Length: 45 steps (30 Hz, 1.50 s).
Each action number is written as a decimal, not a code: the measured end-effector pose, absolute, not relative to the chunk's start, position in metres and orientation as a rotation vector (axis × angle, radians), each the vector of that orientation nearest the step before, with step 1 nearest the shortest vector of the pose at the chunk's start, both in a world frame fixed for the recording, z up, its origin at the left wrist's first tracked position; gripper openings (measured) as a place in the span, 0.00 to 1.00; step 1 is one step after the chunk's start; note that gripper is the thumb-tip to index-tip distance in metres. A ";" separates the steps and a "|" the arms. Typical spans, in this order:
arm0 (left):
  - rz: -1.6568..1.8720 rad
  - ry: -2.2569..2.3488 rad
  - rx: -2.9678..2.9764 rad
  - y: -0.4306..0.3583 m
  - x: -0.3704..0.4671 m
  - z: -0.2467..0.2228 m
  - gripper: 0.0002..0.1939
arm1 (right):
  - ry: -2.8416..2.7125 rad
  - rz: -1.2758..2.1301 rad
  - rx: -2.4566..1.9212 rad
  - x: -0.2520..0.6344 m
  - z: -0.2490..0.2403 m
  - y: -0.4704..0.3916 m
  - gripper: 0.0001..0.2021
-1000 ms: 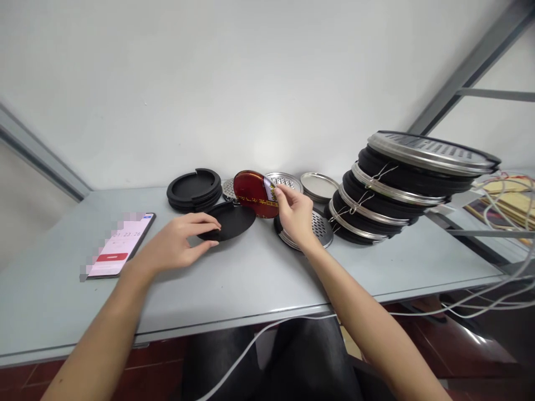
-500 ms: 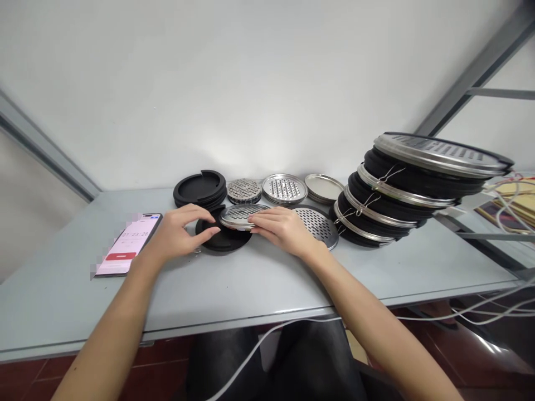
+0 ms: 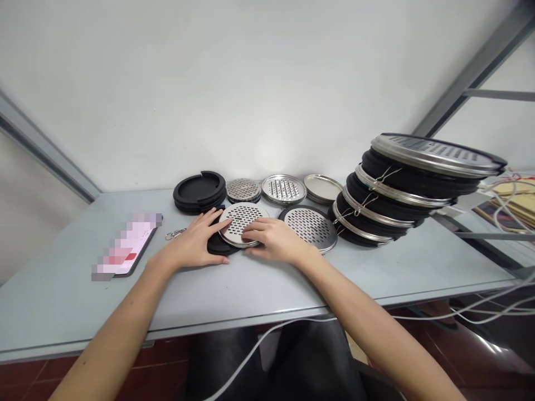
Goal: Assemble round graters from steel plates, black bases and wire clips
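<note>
A round metal grater disc [image 3: 239, 221] with rows of slots overlaps the right side of a black round holder [image 3: 221, 245] on the table. My left hand [image 3: 194, 240] wraps the holder's left side, thumb at the near edge and a fingertip on the disc. The fingers of my right hand [image 3: 273, 239] curl over the disc's right edge, gripping it. Just right of that hand lies another slotted grater disc in a black rim [image 3: 309, 227]. Whether the held disc is seated in the holder cannot be told.
Behind stand stacked black holders [image 3: 199, 191], fine grater discs [image 3: 243, 190], coarse grater discs [image 3: 284, 189] and plain metal lids [image 3: 323, 186]. A tall leaning stack of assembled graters [image 3: 401, 195] rises at right. A phone [image 3: 140, 250] and small wire clips [image 3: 174, 234] lie left.
The grater disc has gone from tilted to lying flatter, its slotted face showing. My left hand has moved right onto the holder and disc. My right hand has shifted slightly left and down.
</note>
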<state>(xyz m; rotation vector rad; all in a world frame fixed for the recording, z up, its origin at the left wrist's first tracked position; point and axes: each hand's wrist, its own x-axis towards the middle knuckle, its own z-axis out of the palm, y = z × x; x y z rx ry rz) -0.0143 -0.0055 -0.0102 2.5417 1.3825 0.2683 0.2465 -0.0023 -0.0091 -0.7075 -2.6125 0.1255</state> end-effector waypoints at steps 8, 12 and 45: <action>0.264 1.415 2.505 -0.004 -0.019 -0.004 0.53 | -2.398 0.053 -1.158 0.259 -0.009 0.010 0.22; 0.272 1.446 2.471 -0.004 -0.021 0.001 0.54 | -2.392 0.077 -1.311 0.267 -0.013 0.014 0.29; 0.378 1.324 2.416 -0.004 -0.019 0.004 0.59 | -2.521 0.335 -1.164 0.273 -0.016 0.018 0.55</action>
